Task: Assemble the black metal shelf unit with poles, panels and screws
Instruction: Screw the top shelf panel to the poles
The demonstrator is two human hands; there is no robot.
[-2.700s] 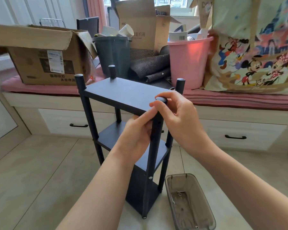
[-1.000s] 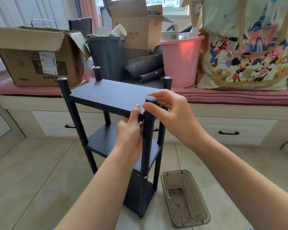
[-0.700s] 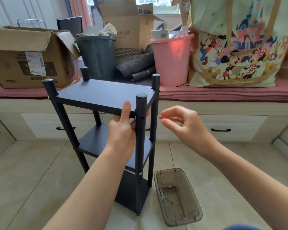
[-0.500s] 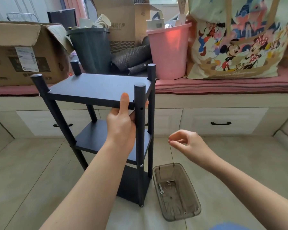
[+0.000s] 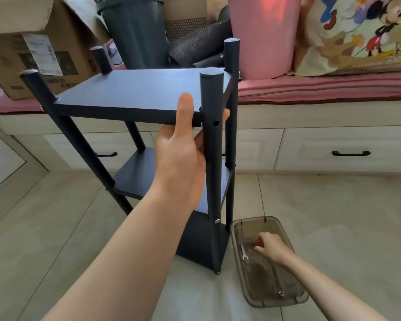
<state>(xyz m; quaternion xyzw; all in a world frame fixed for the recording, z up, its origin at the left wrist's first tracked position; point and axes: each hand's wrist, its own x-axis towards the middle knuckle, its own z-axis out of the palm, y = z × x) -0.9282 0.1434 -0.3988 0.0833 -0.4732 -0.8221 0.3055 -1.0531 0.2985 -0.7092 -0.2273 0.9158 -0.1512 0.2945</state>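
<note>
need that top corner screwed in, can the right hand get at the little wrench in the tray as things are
Probably yes. The right hand is already down inside the open tray, fingers right beside the wrench, with nothing over it. The left hand only steadies the top panel at the pole.

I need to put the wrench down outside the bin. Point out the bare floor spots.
Bare tile lies left of the shelf unit, ahead of the drawers, and right of the plastic bin. The gap between shelf foot and bin is tight, and the window bench is crowded with boxes and buckets.
</note>
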